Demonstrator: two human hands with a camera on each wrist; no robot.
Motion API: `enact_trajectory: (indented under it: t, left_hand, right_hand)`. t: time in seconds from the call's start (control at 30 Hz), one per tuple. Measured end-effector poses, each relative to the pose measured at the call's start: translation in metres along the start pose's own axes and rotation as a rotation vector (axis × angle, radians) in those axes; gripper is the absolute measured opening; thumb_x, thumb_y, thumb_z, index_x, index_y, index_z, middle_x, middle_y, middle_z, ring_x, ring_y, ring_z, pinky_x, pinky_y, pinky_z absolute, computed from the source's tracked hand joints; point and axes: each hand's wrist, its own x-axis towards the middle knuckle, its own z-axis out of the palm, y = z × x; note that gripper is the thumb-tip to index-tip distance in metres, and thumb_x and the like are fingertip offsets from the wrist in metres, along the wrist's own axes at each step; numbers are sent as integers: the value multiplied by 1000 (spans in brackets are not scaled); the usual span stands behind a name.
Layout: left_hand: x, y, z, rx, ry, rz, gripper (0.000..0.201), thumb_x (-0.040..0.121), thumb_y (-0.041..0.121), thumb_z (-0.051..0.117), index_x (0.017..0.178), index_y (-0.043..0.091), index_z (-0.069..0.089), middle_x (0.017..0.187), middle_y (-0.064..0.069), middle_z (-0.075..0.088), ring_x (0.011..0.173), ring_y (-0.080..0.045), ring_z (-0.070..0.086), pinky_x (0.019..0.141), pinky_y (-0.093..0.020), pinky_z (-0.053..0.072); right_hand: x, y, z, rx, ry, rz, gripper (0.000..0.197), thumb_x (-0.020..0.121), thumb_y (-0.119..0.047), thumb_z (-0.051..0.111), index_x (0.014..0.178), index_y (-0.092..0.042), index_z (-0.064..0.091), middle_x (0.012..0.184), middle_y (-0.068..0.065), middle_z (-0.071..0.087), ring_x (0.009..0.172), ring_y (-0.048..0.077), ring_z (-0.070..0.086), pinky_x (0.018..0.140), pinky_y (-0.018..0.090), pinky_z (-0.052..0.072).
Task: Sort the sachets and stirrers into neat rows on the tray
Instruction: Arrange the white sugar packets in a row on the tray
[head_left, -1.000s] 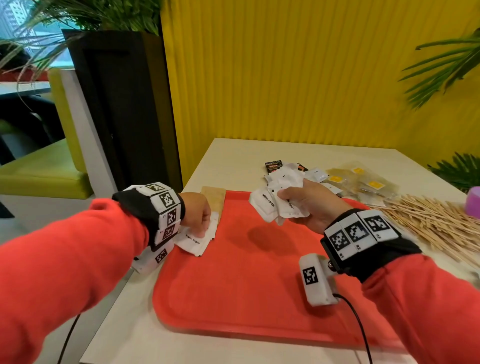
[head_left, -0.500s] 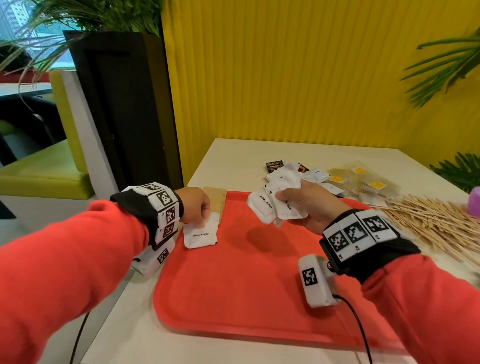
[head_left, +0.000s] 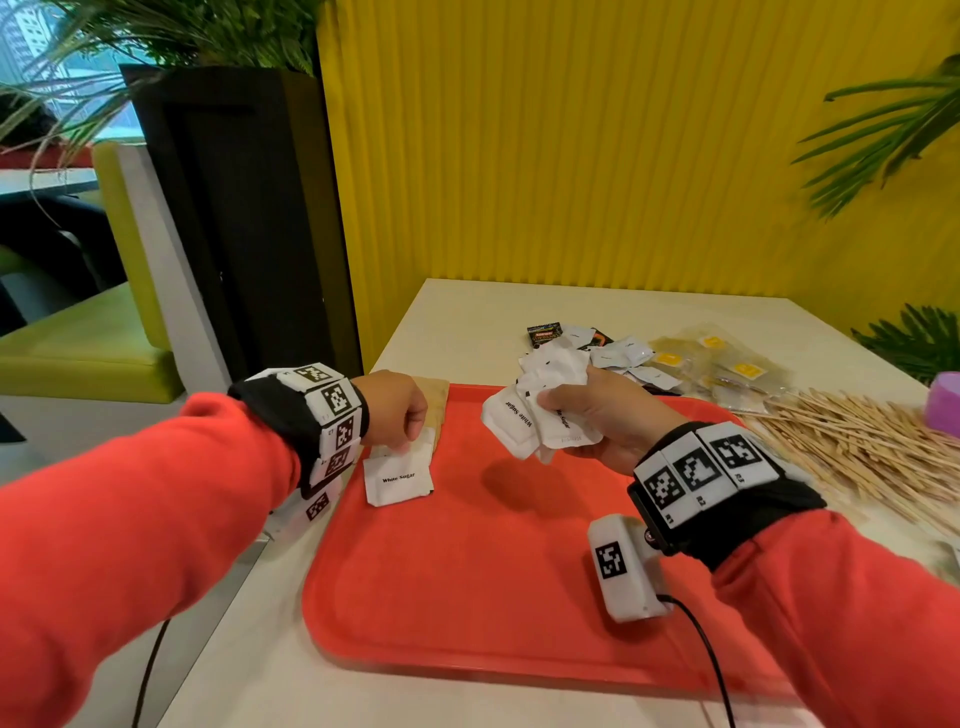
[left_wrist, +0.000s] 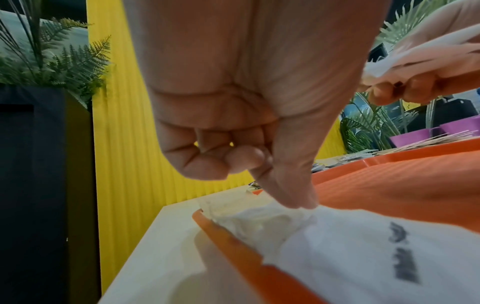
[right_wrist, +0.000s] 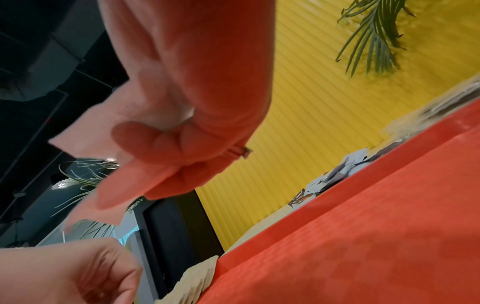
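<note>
The left hand (head_left: 395, 413) is pinching the limp, light white sugar sachet (head_left: 397, 477) by its far edge; the right hand (head_left: 597, 415) is clutching a crumpled sachet bunch (head_left: 524, 410).

A: Tray (head_left: 467, 597)?
B: Red, fine woven texture.
A: Sachet (head_left: 398, 478) lying on it?
B: White, black "White Sugar" print.
A: Stirrers (head_left: 852, 441)?
B: Pale wood.
A: Wall (head_left: 571, 156)?
B: Yellow, vertical ribs.
A: Sleeves (head_left: 130, 519)?
B: Red; wristbands (head_left: 332, 410) black with black-and-white square markers.

Right hand (right_wrist: 166, 131) above red tray (right_wrist: 363, 236)
</note>
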Motion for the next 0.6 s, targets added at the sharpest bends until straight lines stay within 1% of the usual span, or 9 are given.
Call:
enact_trajectory:
  t: [0.1,0.2,0.27,0.33,0.4,0.47,0.53,0.57,0.6]
  left_hand:
    - [-6,0,-3,7,-68,-48,17,77,28,74,80,22,59,75,10,54,68,-5,48,57,-16,36]
    - [-11,0,-2,92,-228,-121,46,67,48,78,97,18,61,90,4,59,83,-12,51,64,-21,39]
    - [-15,5,0,211,-263,-122,55,68,49,76,107,14,61,97,-2,61,91,-17,56,74,-27,44]
    - [-16,9,3,268,-250,-118,58,76,42,73,119,7,57,114,-7,62,108,-23,57,88,-31,46]
    - [-15,11,1,267,-245,-114,51,82,31,70,123,6,55,118,-8,60,111,-23,56,88,-30,45]
    - [-13,9,-3,265,-268,-99,36,84,24,67,115,7,60,97,-5,60,94,-18,55,69,-24,43]
    - [-10,5,-5,300,-255,-82,14,85,22,65,92,11,61,75,3,50,82,-14,48,54,-18,32]
    - [-8,3,-4,316,-236,-79,13,86,21,64,78,14,56,70,5,45,77,-13,46,52,-17,29]
    - [-6,1,-4,330,-226,-75,23,86,20,63,69,17,48,67,6,42,71,-11,44,51,-17,27]
  right_hand:
    - [0,0,0,-8,4,11,18,90,4,45,101,-5,55,67,12,64,44,29,59,51,29,47]
    - [1,1,1,-24,14,20,18,89,3,46,100,-7,56,68,12,63,46,27,60,55,30,46]
    - [2,1,2,-33,10,23,19,89,2,46,103,-6,56,66,11,64,46,27,60,55,30,46]
    - [2,0,4,-34,4,27,19,90,2,46,105,-5,55,66,11,64,46,27,60,53,29,46]
    - [1,0,6,-26,1,28,20,89,2,46,106,-4,54,69,13,63,45,28,60,50,28,47]
    - [0,-1,7,-21,0,25,20,89,3,46,106,-3,54,69,14,62,45,27,59,48,26,47]
    - [-1,-1,6,-26,-5,24,19,89,3,45,105,-3,54,66,12,62,44,27,59,49,26,47]
    - [-2,-2,6,-28,-3,25,19,89,3,45,104,-4,55,64,11,62,44,27,59,49,26,46]
    - [-2,-2,5,-27,-2,26,18,89,3,45,102,-5,55,64,11,62,44,26,59,48,25,46]
